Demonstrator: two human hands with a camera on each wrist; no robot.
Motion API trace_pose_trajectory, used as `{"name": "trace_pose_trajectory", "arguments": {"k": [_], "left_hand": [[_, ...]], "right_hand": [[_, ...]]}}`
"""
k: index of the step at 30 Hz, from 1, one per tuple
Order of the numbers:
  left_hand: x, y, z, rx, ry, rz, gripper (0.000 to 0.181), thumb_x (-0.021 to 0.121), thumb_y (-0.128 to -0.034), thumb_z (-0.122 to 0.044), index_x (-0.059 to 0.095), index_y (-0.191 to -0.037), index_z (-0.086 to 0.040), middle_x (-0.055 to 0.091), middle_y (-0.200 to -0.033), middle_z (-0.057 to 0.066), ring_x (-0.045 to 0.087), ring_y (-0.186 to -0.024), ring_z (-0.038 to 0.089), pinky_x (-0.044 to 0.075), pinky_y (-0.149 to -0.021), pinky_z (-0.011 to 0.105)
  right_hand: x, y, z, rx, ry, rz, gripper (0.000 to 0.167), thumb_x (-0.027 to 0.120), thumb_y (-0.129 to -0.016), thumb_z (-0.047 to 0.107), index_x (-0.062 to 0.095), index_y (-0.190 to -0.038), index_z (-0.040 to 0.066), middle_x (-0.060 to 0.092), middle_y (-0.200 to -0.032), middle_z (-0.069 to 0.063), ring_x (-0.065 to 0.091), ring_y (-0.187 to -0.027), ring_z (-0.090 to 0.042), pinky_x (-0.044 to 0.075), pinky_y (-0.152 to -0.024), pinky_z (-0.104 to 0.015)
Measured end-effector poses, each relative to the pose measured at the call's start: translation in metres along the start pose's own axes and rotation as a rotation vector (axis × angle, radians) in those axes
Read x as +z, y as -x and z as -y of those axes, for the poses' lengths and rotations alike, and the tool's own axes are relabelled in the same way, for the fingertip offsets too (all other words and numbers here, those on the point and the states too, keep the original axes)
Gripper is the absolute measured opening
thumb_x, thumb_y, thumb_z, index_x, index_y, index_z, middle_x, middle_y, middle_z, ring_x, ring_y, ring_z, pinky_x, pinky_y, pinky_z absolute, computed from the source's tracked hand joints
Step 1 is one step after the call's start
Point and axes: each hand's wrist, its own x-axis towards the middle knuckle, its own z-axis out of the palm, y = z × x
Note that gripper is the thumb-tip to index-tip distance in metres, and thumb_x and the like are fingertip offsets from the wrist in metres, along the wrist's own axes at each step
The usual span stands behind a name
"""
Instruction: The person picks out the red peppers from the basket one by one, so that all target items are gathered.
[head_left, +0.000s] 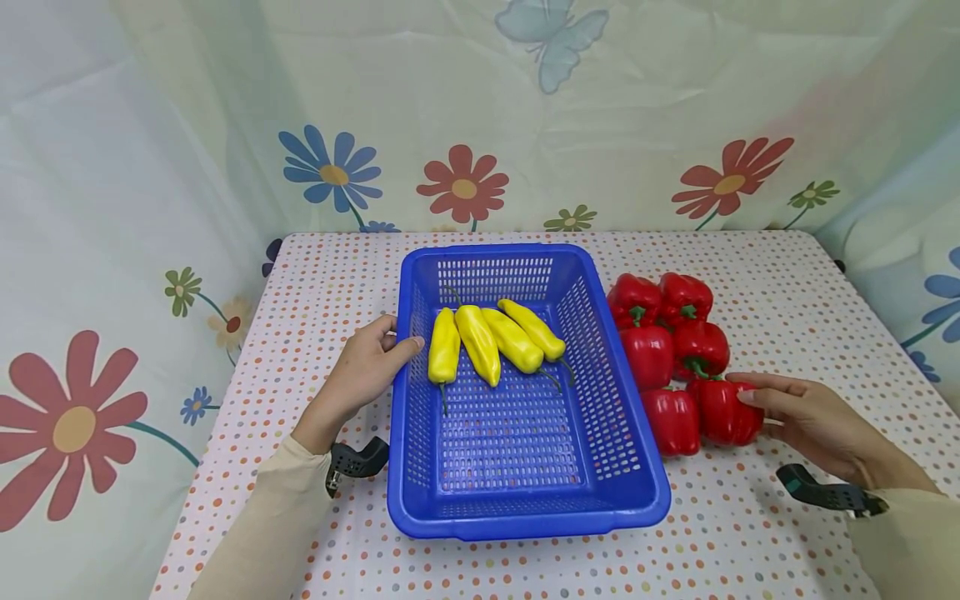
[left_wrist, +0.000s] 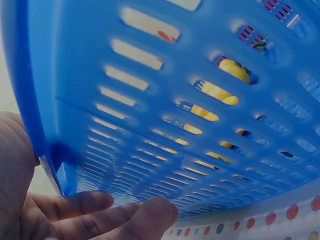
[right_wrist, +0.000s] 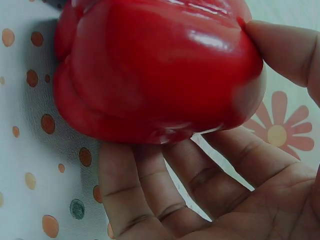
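A blue plastic basket [head_left: 525,528] stands in the middle of the table, its side wall full of slots [left_wrist: 170,65]. My left hand [head_left: 363,362] grips its left rim, thumb over the edge and fingers along the outer wall. Several yellow peppers [head_left: 478,343] lie inside the basket's far half. To the right, my right hand [head_left: 813,417] holds a red bell pepper [head_left: 726,413] between thumb and fingers. In the right wrist view that bell pepper [right_wrist: 160,75] is close up, with the thumb on one side and fingers on the other.
More red bell peppers [head_left: 647,357] sit grouped in two columns along the basket's right side, close to its wall. A dotted cloth covers the table [head_left: 780,317]. Behind it hangs a flowered curtain [head_left: 600,175].
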Motion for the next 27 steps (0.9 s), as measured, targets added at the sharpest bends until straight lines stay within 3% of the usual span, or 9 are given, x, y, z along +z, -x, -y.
{"name": "trace_pose_trajectory", "arguments": {"k": [10,27], "left_hand": [[0.0001,0.0002,-0.0001,-0.006,0.0,0.0,0.034,0.061,-0.1034,-0.029,0.06,-0.124,-0.002,0.075,-0.085,0.013,0.069,-0.062,0.018,0.049,-0.048,0.022],[-0.0001,0.0003,-0.0005,-0.001,0.002,0.005,0.035,0.06,-0.1034,-0.028,0.06,-0.125,-0.001,0.075,-0.085,0.012,0.07,-0.062,0.019,0.049,-0.048,0.022]], "right_hand": [[-0.0021,-0.0038,0.0008,-0.004,-0.064,0.029,0.036,0.045,-0.112,0.021,0.071,-0.111,0.046,0.066,-0.112,0.028,0.063,-0.099,0.002,0.061,-0.083,-0.025],[-0.0045,-0.0065,-0.0027,-0.007,0.014,0.026,0.032,0.044,-0.113,0.026,0.064,-0.111,0.051,0.063,-0.11,0.03,0.063,-0.1,0.0,0.061,-0.084,-0.026]]}}
